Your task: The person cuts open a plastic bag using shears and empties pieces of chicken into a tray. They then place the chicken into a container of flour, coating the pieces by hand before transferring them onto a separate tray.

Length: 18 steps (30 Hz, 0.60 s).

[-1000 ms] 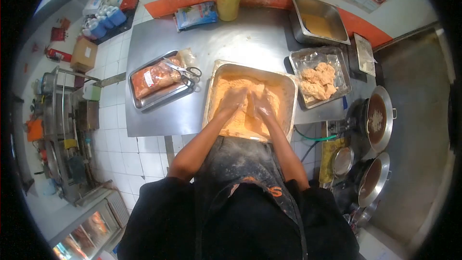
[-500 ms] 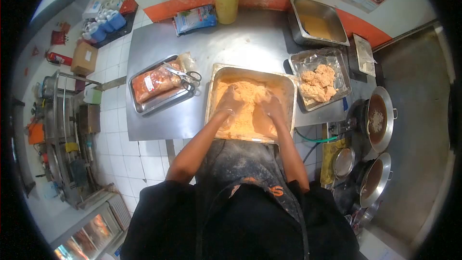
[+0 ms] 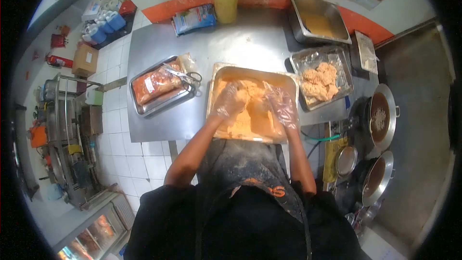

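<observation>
A deep metal pan [image 3: 254, 69] of orange-tan breading flour [image 3: 245, 124] stands at the table's front edge. Both my hands are inside it, in clear plastic gloves. My left hand [image 3: 230, 101] is curled at the pan's left side around something flour-covered that I cannot make out. On the right side, my right hand [image 3: 281, 105] is stretched out above the flour, fingers apart and pointing toward the far side. Beside the pan on the right, a foil-lined tray [image 3: 342, 74] bears several coated chicken pieces [image 3: 319, 82].
On the left, a metal tray [image 3: 144, 111] contains bagged marinated meat [image 3: 156, 84] with scissors [image 3: 180, 73] on top. A deep pan of yellowish liquid [image 3: 317, 24] is at the back right. Two wide pans [image 3: 392, 115] sit by the burners. A yellow cylinder [image 3: 225, 0] stands behind.
My right hand has risen from the flour and moved slightly right, its glove now showing clearly. The left hand remains in the flour with its fingers curled further inward.
</observation>
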Each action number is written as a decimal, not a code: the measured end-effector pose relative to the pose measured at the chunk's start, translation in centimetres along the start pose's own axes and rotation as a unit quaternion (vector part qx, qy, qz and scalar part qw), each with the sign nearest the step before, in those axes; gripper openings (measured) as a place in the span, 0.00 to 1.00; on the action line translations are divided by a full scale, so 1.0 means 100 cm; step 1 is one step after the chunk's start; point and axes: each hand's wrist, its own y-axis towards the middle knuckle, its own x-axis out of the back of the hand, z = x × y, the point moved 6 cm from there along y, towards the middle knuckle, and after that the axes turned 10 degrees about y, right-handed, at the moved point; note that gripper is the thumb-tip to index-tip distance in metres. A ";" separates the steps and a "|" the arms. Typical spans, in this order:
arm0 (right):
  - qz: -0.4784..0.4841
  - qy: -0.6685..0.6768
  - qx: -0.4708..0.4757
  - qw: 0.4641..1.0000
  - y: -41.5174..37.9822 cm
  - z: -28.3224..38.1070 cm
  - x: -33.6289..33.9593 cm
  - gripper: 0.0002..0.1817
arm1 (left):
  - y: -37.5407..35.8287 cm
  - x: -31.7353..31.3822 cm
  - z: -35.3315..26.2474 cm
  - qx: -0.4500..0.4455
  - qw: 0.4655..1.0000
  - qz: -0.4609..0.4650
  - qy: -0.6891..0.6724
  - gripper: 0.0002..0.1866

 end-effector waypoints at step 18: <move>0.160 0.022 -0.118 0.980 -0.011 -0.017 -0.041 0.46 | -0.021 0.042 -0.055 0.008 0.936 0.003 -0.351 0.38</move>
